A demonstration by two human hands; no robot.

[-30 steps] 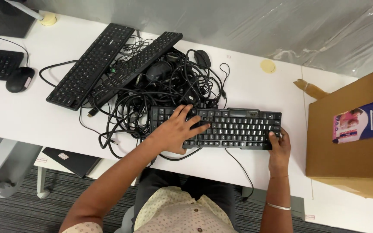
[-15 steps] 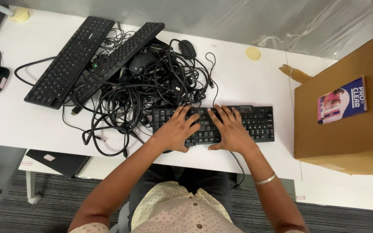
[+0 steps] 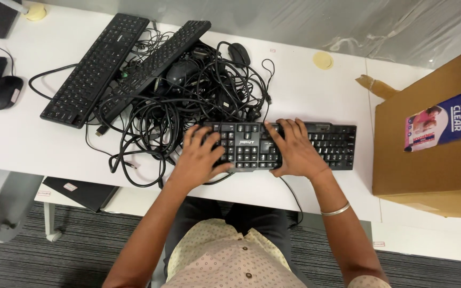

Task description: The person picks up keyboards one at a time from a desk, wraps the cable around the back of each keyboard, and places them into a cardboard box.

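A black keyboard point(image 3: 326, 145) lies near the front edge of the white table point(image 3: 22, 138). My left hand point(image 3: 201, 156) rests flat on its left end, fingers spread over the keys. My right hand point(image 3: 293, 149) lies on the keyboard's middle, fingers spread, a thin metal bangle on that wrist. Neither hand grips anything. Just behind and to the left of the keyboard sits a tangle of black cables point(image 3: 188, 106) with a black mouse point(image 3: 181, 72) in it.
Two more black keyboards point(image 3: 94, 69) point(image 3: 156, 61) lie slanted at the back left over the cables. Another mouse point(image 3: 239, 53) is behind the tangle, and a third mouse point(image 3: 4, 92) at far left. A brown cardboard box point(image 3: 433, 176) stands at the right.
My right hand has come from the keyboard's right end onto its middle. My left hand stays on the left part. The view has shifted slightly.
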